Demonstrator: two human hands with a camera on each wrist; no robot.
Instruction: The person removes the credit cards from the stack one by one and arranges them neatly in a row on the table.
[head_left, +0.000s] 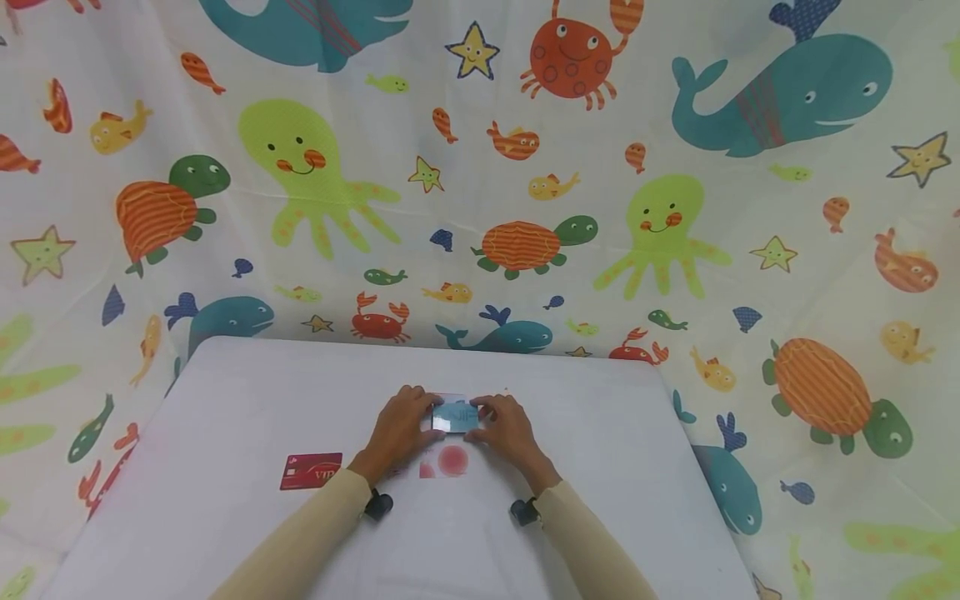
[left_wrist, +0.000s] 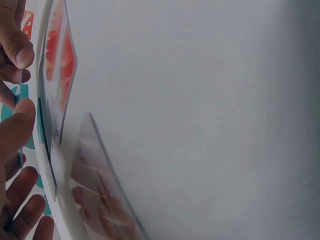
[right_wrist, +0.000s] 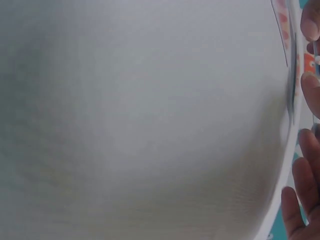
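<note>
A small blue card (head_left: 455, 418) with a shiny surface is held up between both hands in the head view. My left hand (head_left: 401, 427) pinches its left side with thumb and fingers. On its right side, my right hand (head_left: 512, 427) grips the edge the same way. In the left wrist view this card shows nearly edge-on, as a thin strip. Just nearer to me, a pale card with a pink-red circle (head_left: 452, 460) lies flat. A red card marked VIP (head_left: 311, 472) rests to the left of my left forearm.
All this is on a white table (head_left: 600, 483), whose back edge meets a curtain (head_left: 517, 192) printed with sea animals. The left wrist view shows red-patterned cards (left_wrist: 62, 70) on the table. Dark cameras (head_left: 378, 505) sit on both wrists.
</note>
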